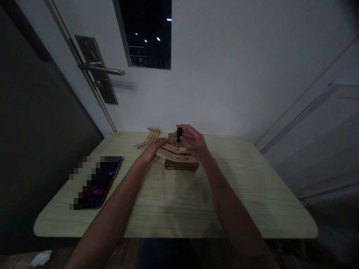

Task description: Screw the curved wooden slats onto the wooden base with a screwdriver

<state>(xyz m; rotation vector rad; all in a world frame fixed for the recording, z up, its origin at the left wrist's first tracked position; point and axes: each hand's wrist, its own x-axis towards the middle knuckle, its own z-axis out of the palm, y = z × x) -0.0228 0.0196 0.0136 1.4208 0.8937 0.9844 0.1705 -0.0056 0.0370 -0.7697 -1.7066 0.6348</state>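
My right hand (195, 142) is closed with its fingertips around the black handle of a small upright screwdriver (179, 133). Its lower end points down at a bent, light wooden piece (177, 156) with a few round holes; whether the tip sits in a hole is too small to tell. At that piece's left end, the fingers of my left hand (154, 147) grip the wood. Something small and red (170, 142) shows by the left fingertips. Under the wooden piece lies a stack of brown cardboard (181, 166).
A second bent wooden piece (150, 137) lies behind my left hand, near the table's back edge. On the left of the pale table (246, 201) rests a phone or tablet (102, 181) with its screen lit. A white door with a metal handle (105, 70) stands directly behind the table.
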